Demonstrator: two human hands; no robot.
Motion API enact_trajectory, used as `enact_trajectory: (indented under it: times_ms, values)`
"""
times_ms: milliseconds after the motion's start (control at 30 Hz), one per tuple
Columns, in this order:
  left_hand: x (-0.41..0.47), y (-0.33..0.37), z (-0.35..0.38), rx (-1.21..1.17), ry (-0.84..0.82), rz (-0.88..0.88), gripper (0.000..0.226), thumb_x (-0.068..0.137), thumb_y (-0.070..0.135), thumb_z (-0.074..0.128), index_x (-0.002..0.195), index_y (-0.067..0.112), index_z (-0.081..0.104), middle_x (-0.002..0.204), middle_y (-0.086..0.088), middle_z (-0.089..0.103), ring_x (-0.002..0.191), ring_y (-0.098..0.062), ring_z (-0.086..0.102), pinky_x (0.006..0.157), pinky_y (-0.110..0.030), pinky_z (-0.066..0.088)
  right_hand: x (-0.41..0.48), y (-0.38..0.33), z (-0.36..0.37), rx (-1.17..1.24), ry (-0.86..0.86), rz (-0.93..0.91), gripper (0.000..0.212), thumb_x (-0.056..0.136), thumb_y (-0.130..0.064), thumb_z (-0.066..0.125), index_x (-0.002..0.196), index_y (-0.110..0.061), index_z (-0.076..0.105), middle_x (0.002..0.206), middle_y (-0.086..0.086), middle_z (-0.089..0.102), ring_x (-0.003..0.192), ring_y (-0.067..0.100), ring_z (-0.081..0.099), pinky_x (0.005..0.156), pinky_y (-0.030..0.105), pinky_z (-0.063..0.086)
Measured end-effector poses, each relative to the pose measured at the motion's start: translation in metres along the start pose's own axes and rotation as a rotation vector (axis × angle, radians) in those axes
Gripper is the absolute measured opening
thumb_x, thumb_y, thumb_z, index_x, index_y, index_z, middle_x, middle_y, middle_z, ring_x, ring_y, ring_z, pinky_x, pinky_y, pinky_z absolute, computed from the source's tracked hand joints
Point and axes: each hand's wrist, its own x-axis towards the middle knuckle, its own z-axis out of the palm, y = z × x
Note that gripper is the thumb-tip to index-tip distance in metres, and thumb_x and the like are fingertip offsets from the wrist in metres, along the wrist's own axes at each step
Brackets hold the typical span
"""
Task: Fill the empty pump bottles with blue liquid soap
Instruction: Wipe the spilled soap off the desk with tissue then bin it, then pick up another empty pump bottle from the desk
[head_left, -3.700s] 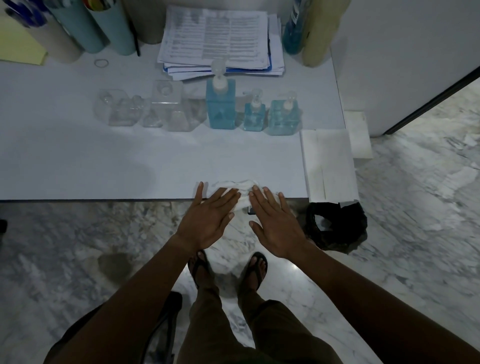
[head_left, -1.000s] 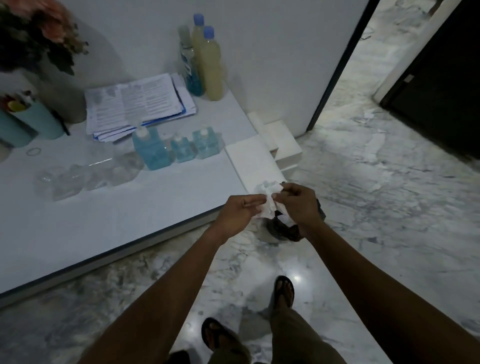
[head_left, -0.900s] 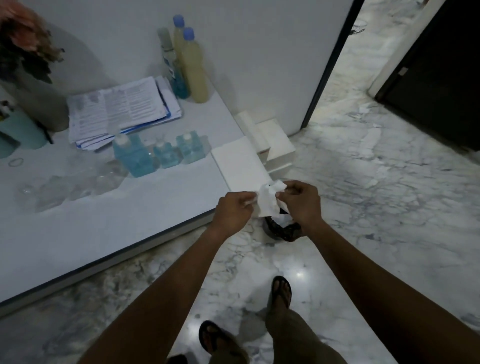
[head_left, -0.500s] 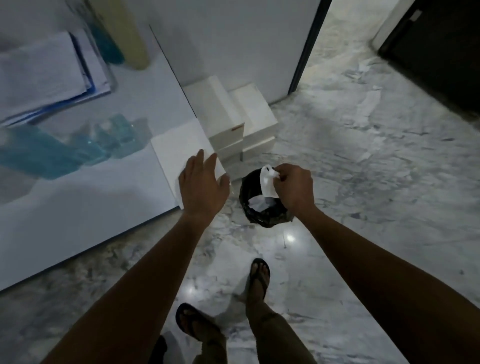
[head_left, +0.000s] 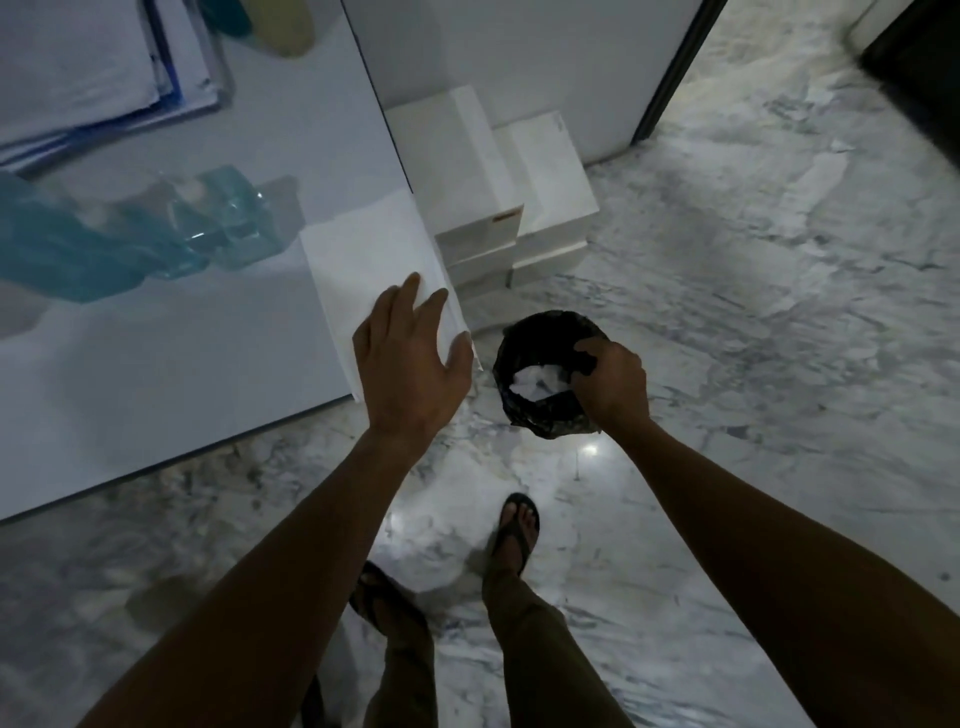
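- The right hand (head_left: 610, 382) hangs over the black-lined bin (head_left: 545, 332), fingers curled loosely downward and clamped on nothing; crumpled tissue (head_left: 532, 382) lies inside.
- The left hand (head_left: 410, 358) hovers spread and empty over a white sheet (head_left: 363, 265) at the desk (head_left: 156, 364) corner.
- Blurred blue-filled bottles (head_left: 156, 234) stand on the desk, well apart from both hands.
- Best practice, likely: check the tissue sits fully inside, then turn to the bottles with dry hands.

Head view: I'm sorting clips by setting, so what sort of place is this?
Probably an office or a home desk corner: a white table carrying stacked papers and blue soap bottles, with a small black-lined bin on marble floor.
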Motion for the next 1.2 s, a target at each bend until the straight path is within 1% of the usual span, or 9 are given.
enact_trajectory:
  times_ms: [200, 300, 400, 633, 700, 800, 900, 1033, 1200]
  values:
    - [-0.006, -0.007, -0.026, -0.115, 0.024, 0.023, 0.047, 0.094, 0.042, 0.052, 0.137, 0.023, 0.054, 0.152, 0.0, 0.043, 0.142, -0.025, 0.035, 0.11, -0.042, 0.029, -0.033, -0.044, -0.013, 0.077, 0.126, -0.131, 0.035, 0.084, -0.011, 0.063, 0.119, -0.014, 0.068, 0.111, 0.012, 0.07, 0.099, 0.03, 0.066, 0.083, 0.037, 0.054]
    - [-0.013, -0.03, -0.056, -0.173, 0.06, -0.026, 0.047, 0.093, 0.041, 0.052, 0.136, 0.023, 0.055, 0.149, -0.001, 0.047, 0.141, -0.025, 0.038, 0.111, -0.039, 0.028, -0.058, -0.1, -0.016, 0.225, 0.186, -0.249, 0.029, 0.088, -0.015, 0.066, 0.117, -0.014, 0.069, 0.114, 0.006, 0.069, 0.094, 0.018, 0.064, 0.082, 0.025, 0.048]
    - [-0.025, -0.073, -0.091, -0.206, 0.099, -0.063, 0.045, 0.09, 0.036, 0.057, 0.133, 0.021, 0.059, 0.144, -0.002, 0.053, 0.136, -0.025, 0.044, 0.11, -0.041, 0.033, -0.085, -0.171, -0.007, 0.325, 0.254, -0.419, 0.027, 0.086, -0.018, 0.069, 0.113, -0.018, 0.069, 0.11, 0.0, 0.069, 0.089, 0.011, 0.06, 0.079, 0.026, 0.049]
    - [-0.061, -0.255, -0.189, -0.14, 0.232, -0.119, 0.041, 0.082, 0.029, 0.06, 0.122, 0.019, 0.067, 0.128, 0.0, 0.066, 0.122, -0.021, 0.057, 0.1, -0.042, 0.048, -0.161, -0.359, 0.085, 0.292, 0.136, -0.778, 0.023, 0.084, -0.02, 0.07, 0.106, -0.024, 0.071, 0.104, -0.01, 0.069, 0.092, 0.01, 0.06, 0.081, 0.024, 0.048]
    - [-0.068, -0.315, -0.214, -0.108, 0.256, -0.106, 0.037, 0.081, 0.027, 0.062, 0.116, 0.02, 0.07, 0.121, 0.002, 0.069, 0.117, -0.02, 0.059, 0.095, -0.038, 0.049, -0.181, -0.409, 0.121, 0.277, 0.125, -0.817, 0.022, 0.085, -0.022, 0.069, 0.106, -0.024, 0.071, 0.105, -0.01, 0.069, 0.094, 0.011, 0.06, 0.084, 0.027, 0.05]
    - [-0.066, -0.39, -0.246, -0.095, 0.277, -0.051, 0.027, 0.08, 0.024, 0.06, 0.103, 0.021, 0.072, 0.105, 0.006, 0.071, 0.105, -0.019, 0.062, 0.083, -0.037, 0.05, -0.202, -0.474, 0.166, 0.34, 0.147, -0.763, 0.022, 0.084, -0.022, 0.07, 0.106, -0.024, 0.071, 0.104, -0.01, 0.068, 0.093, 0.01, 0.06, 0.084, 0.033, 0.054]
    - [-0.056, -0.442, -0.266, -0.096, 0.303, -0.047, 0.024, 0.077, 0.022, 0.063, 0.1, 0.022, 0.072, 0.103, 0.007, 0.071, 0.103, -0.019, 0.062, 0.079, -0.036, 0.048, -0.206, -0.522, 0.192, 0.321, 0.234, -0.779, 0.029, 0.081, -0.018, 0.071, 0.11, -0.022, 0.07, 0.109, -0.006, 0.068, 0.098, 0.016, 0.062, 0.089, 0.039, 0.053]
    - [-0.036, -0.48, -0.274, -0.066, 0.272, -0.1, 0.042, 0.076, 0.027, 0.073, 0.117, 0.023, 0.067, 0.123, 0.002, 0.066, 0.117, -0.023, 0.057, 0.091, -0.037, 0.044, -0.196, -0.558, 0.205, 0.165, 0.253, -0.801, 0.054, 0.078, -0.022, 0.072, 0.129, -0.021, 0.057, 0.125, -0.001, 0.06, 0.115, 0.018, 0.054, 0.097, 0.023, 0.042]
    - [0.004, -0.493, -0.276, 0.002, 0.179, -0.044, 0.062, 0.076, 0.035, 0.074, 0.133, 0.023, 0.055, 0.137, 0.001, 0.057, 0.132, -0.025, 0.046, 0.11, -0.047, 0.026, -0.171, -0.575, 0.212, -0.113, 0.092, -0.707, 0.086, 0.074, -0.032, 0.078, 0.147, -0.026, 0.032, 0.15, 0.002, 0.04, 0.137, 0.022, 0.038, 0.109, 0.041, 0.041]
